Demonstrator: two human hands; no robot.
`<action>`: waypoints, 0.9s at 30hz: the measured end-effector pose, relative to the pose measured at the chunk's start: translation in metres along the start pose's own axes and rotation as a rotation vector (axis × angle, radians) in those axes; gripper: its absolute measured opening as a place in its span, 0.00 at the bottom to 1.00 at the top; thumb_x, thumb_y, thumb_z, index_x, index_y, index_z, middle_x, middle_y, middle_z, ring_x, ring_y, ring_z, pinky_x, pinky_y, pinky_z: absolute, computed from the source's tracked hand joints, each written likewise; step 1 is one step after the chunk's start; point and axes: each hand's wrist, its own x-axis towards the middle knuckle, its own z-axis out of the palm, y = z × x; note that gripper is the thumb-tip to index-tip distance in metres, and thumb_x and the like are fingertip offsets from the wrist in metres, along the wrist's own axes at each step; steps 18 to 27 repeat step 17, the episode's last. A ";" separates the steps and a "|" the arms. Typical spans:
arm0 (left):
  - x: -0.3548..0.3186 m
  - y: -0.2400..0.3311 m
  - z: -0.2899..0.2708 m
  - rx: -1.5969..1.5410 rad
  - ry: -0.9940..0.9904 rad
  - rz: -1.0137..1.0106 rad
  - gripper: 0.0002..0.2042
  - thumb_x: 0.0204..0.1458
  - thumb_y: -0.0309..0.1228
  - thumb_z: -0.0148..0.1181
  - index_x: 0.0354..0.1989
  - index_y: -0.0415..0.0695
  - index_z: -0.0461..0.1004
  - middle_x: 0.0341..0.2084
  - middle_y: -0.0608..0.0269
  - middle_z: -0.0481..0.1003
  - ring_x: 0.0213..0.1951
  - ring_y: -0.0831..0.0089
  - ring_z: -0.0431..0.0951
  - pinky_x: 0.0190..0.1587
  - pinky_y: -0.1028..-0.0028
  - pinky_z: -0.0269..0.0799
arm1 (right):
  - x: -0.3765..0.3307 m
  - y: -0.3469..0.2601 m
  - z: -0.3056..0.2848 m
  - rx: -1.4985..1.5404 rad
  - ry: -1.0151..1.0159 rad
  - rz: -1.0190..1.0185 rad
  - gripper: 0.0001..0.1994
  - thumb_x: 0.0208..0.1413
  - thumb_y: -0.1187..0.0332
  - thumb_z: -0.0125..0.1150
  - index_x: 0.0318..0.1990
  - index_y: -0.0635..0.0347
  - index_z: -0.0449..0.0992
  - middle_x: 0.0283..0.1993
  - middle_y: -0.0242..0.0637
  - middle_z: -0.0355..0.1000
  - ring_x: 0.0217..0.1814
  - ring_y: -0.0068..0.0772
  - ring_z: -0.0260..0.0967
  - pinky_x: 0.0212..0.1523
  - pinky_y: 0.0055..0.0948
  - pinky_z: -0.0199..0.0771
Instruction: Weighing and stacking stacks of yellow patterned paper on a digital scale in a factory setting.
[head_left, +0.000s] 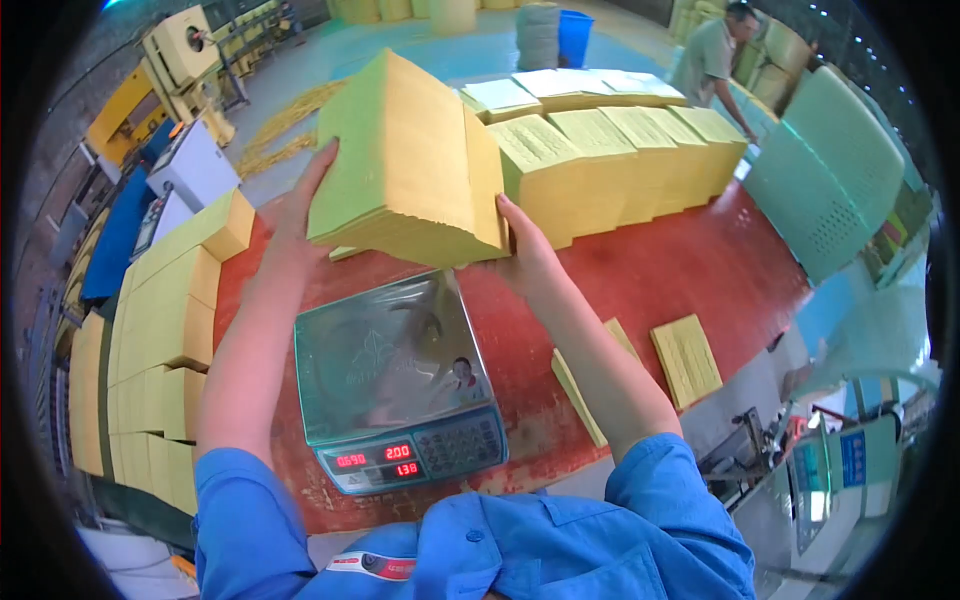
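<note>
Between my two hands I hold a thick stack of yellow paper (400, 160), tilted and lifted above the far side of a digital scale (385, 360). My left hand (305, 200) is closed on the stack's left side, its fingers partly hidden behind the paper. On the right side, my right hand (522, 245) grips the lower corner with the thumb up along the edge. The scale's metal plate carries no paper, and its red display is lit. Just beyond the right hand stands a row of upright yellow paper stacks (590, 190).
More yellow stacks (160, 330) line the left side of the red table (700, 250). Small yellow paper pads (686, 360) lie near my right forearm. A pale green perforated chair back (825, 175) stands at the right. Another person (710, 65) bends over at the far right.
</note>
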 end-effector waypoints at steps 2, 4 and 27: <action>0.027 -0.015 -0.012 -0.107 -0.004 -0.123 0.26 0.58 0.48 0.57 0.58 0.43 0.69 0.49 0.57 0.76 0.49 0.64 0.78 0.51 0.63 0.74 | 0.030 0.006 -0.014 0.021 -0.099 0.041 0.27 0.61 0.48 0.54 0.61 0.55 0.65 0.57 0.38 0.70 0.57 0.38 0.68 0.50 0.42 0.69; 0.041 -0.023 -0.024 -0.227 -0.013 -0.239 0.26 0.58 0.47 0.57 0.58 0.42 0.69 0.50 0.56 0.76 0.49 0.64 0.77 0.51 0.63 0.74 | 0.047 0.013 -0.017 0.010 -0.025 0.080 0.27 0.62 0.47 0.52 0.62 0.52 0.64 0.58 0.38 0.68 0.58 0.40 0.66 0.51 0.48 0.69; 0.086 -0.125 -0.056 0.081 0.132 -0.538 0.43 0.43 0.56 0.68 0.66 0.48 0.60 0.60 0.56 0.68 0.60 0.60 0.68 0.60 0.47 0.65 | 0.111 0.055 -0.076 0.107 0.193 0.345 0.34 0.58 0.37 0.50 0.68 0.42 0.59 0.68 0.36 0.61 0.69 0.45 0.58 0.59 0.59 0.61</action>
